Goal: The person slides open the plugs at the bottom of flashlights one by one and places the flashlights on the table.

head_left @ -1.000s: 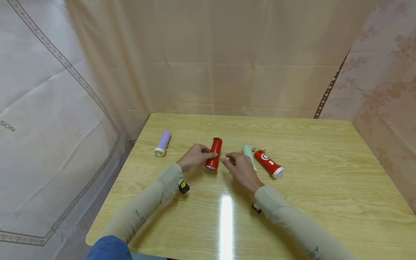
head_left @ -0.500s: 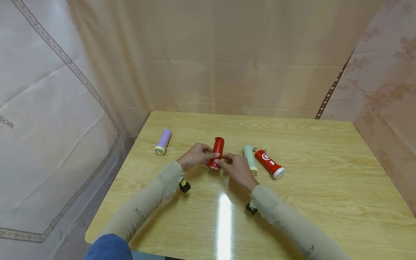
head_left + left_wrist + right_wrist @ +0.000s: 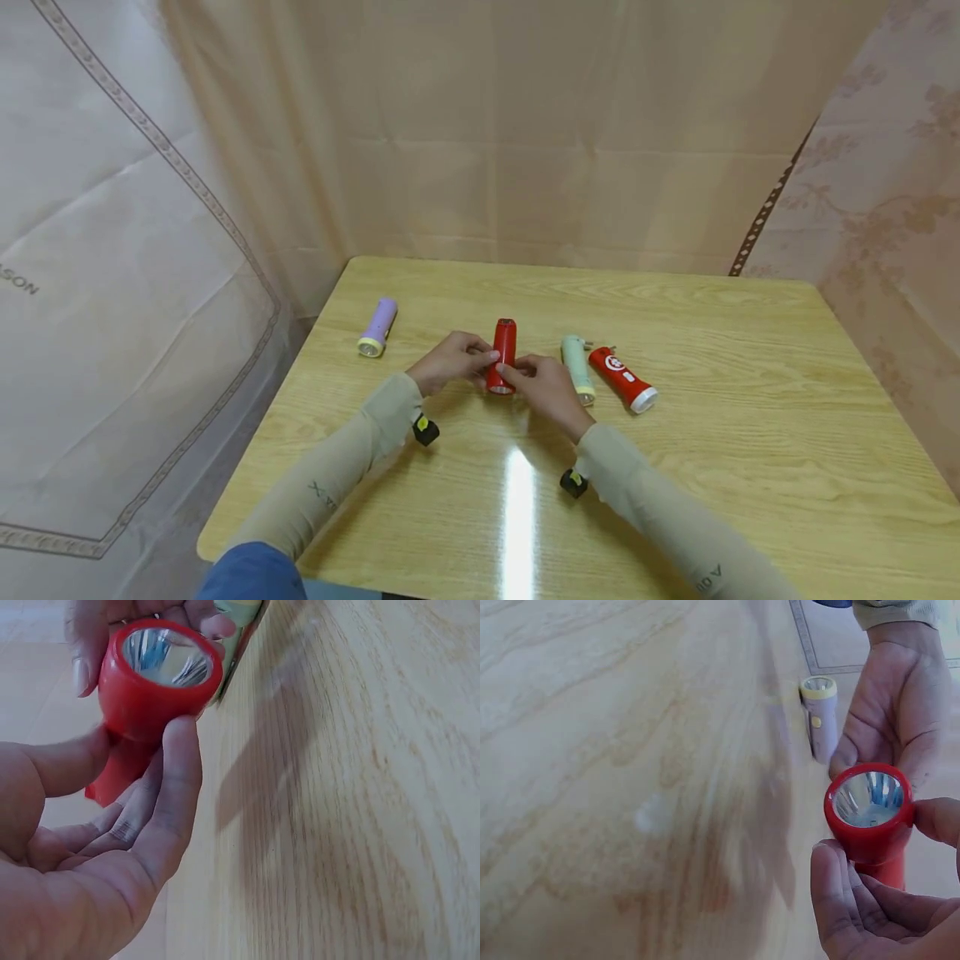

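Note:
A plain red flashlight [image 3: 505, 337] is held between both hands above the table, its lens end toward the person. My left hand [image 3: 448, 363] pinches its body from the left, thumb on top. From the right, my right hand [image 3: 552, 390] grips it near the head, with the thumb across the upper side. The left wrist view looks into the silvery reflector [image 3: 166, 656], and the left fingers curl beneath the head. In the right wrist view, fingers and thumb of the right hand [image 3: 870, 922] lie on either side of the red head.
A purple flashlight [image 3: 377, 327] with a yellow head lies to the left. To the right lie a mint green flashlight [image 3: 576, 367] and a red-and-white flashlight [image 3: 622, 379], close together with plug prongs showing. Curtains surround the wooden table [image 3: 720, 333].
The right hand has moved left onto the red flashlight and now holds it too. The flashlight has shifted slightly right and turned more upright in the head view.

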Demonstrator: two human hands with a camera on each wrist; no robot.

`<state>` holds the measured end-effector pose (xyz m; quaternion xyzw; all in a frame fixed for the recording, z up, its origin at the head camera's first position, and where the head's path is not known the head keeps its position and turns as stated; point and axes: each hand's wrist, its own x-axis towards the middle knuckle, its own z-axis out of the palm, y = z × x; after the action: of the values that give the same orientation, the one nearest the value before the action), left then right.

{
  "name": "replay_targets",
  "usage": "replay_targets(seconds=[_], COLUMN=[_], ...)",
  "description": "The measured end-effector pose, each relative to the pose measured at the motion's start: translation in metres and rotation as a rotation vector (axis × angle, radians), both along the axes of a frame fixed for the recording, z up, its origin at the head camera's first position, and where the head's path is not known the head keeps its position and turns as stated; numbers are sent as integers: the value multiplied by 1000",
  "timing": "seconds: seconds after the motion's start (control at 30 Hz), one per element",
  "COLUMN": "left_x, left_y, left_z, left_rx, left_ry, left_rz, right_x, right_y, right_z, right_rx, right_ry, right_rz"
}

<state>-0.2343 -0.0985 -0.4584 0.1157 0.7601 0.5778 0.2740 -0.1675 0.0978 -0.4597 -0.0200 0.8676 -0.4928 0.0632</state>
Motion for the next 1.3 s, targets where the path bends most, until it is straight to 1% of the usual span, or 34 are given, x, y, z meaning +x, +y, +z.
replay_targets(seconds=[0.1,0.23,0.47,0.57,0.7,0.8,0.87,0.93,1.0,1.13,1.3], left_x=[-1,0,0,-2,-5,-7,-8,-10,-11,-11,-9], left_y=[0,-1,-3,-4,-7,-8,-8,-8,-7,-4,2], left_z=[1,2,2,2,3,3,3,3,3,3,3], left_rx=[14,34,71,62,70,124,162,179,189,200,190], left_ry=[-4,9,21,26,15,-13,-26,-29,-24,-15,5], left_rz=[-12,-34,-46,-31,13,47,56,64,66,85,131], right_x=[1,1,1,0,-1,0,0,1,1,2,0], right_y=[0,1,1,1,0,-2,-2,-3,-3,-5,-5], right_z=[-1,-2,0,0,0,-2,-4,-4,-5,-2,-2], right_rx=[-33,-57,-31,-40,-67,-85,-90,-95,-101,-114,-79], right_ry=[-24,-38,-62,-79,-89,-95,-93,-99,-99,-109,-76], right_rz=[-16,-40,-80,-88,-74,-44,-21,-7,-8,-35,-53])
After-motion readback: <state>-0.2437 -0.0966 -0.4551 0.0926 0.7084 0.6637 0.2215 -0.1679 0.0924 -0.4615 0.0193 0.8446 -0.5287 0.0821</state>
